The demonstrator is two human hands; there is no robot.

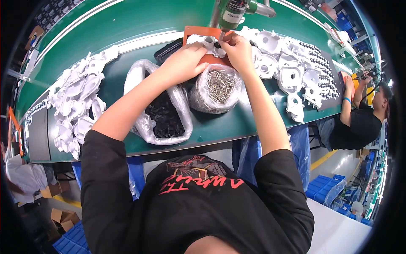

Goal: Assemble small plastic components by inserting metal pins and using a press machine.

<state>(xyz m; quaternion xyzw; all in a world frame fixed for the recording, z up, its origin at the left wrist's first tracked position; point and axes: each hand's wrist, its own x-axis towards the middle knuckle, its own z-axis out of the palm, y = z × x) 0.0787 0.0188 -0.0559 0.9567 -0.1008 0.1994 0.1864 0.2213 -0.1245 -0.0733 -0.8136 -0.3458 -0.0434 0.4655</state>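
Note:
A white plastic housing part (209,41) with a round collar lies on an orange pad (192,30) at the far middle of the bench. My left hand (186,61) holds its left side, fingers bent against it. At its right side is my right hand (237,51), thumb and fingertips pinched together close to the tip of a green power screwdriver (233,16). Whatever is in that pinch is hidden. A small black piece (217,45) shows on the part between the hands. Just below them sits a clear bag of metal screws (220,86).
Left of the screws stands a plastic-lined bin of black pieces (165,114). White housings are heaped at left (80,97) and right (289,72). Small black parts stand in rows (321,63) on the right. A co-worker (359,114) sits farther right; blue crates (323,186) are on the floor.

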